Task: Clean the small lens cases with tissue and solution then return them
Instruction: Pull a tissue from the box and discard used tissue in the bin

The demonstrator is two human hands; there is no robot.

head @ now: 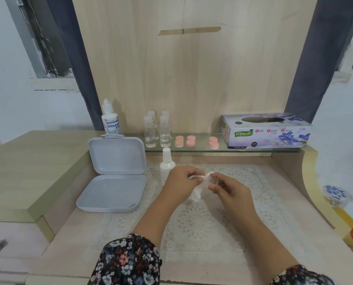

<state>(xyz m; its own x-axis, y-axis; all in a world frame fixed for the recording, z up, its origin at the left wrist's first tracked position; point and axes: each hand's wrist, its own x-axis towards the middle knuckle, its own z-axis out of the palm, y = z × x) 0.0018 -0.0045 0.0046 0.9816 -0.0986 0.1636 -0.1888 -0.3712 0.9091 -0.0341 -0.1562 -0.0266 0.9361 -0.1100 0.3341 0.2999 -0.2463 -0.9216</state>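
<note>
Left hand [182, 179] grips a crumpled white tissue [198, 188], fingers curled round it. Right hand [229, 189] pinches a small clear lens case [213, 181] at its fingertips, apparently touching the tissue; contact is blurred. Both are held over the lace mat [253, 202]. At 12 o'clock, pink lens cases [185, 140] sit on the glass shelf [200, 150]. At 10 o'clock, a grey box [114, 173] lies open. Tissue box [266, 131] at 1 o'clock.

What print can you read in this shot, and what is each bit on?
"Mysoft": green badge on the tissue box.
"Soft Facial Tissue": front of the same box.
"DREAM EYE": label of the solution bottle, cut off at the edge.
Small print on box and bottle: too blurred.
Small white bottle: no readable text.
</note>
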